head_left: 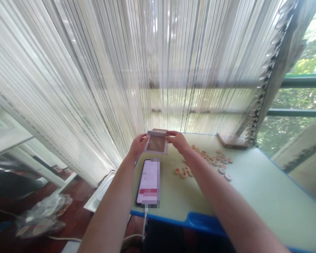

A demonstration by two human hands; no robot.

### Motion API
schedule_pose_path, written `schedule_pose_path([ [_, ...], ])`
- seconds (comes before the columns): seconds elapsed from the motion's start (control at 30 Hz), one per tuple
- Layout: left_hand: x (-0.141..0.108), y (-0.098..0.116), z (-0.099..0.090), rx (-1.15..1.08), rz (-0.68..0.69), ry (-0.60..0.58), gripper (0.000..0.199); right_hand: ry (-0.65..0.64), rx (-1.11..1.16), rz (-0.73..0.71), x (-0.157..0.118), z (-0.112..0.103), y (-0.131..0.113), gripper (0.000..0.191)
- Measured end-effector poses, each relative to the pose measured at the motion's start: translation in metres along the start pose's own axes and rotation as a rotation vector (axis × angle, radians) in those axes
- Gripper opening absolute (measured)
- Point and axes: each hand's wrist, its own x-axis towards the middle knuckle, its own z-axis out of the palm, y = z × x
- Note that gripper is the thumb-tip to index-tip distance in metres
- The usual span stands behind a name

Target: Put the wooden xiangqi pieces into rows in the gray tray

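Above the far left part of the table, I hold a flat, pale-framed box (157, 143) with a brownish, shiny middle between both hands. My left hand (139, 143) is closed on its left edge. The fingers of my right hand (177, 139) pinch its upper right corner. Another thin pale edge shows just behind the top of the box; what it belongs to is unclear. Round wooden game pieces (214, 163), like Chinese chess pieces, lie scattered under and beside my right forearm. Nearer to me, a phone (148, 182) with a lit screen lies on the table.
The pale green table (255, 189) has a blue rim. At its far edge lies a flat brown block (231, 141). A white cable (145, 223) runs from the phone over the front edge. String curtains (121, 63) hang behind; a plastic bag (43, 214) lies on the floor at left.
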Motion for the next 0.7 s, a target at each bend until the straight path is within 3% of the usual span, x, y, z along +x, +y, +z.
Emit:
schedule_pose_path([
  [0.17, -0.011, 0.046, 0.021, -0.048, 0.01, -0.224, 0.063, 0.011, 0.062, 0.002, -0.033, -0.07, -0.022, 0.034],
  [0.3, -0.026, 0.079, 0.057, 0.124, 0.098, -0.278, 0.052, 0.034, -0.057, 0.069, -0.082, -0.123, -0.008, 0.033],
  [0.37, -0.038, 0.091, 0.078, 0.238, 0.178, -0.363, 0.041, 0.033, -0.082, 0.106, -0.11, -0.142, 0.007, 0.034],
  [0.53, -0.073, 0.104, 0.129, 0.493, 0.27, -0.613, 0.025, 0.067, -0.221, 0.169, -0.17, -0.164, 0.052, 0.033],
  [0.7, -0.098, 0.093, 0.161, 0.626, 0.384, -0.618, 0.021, 0.064, -0.428, 0.013, -0.203, -0.174, 0.081, 0.031],
])
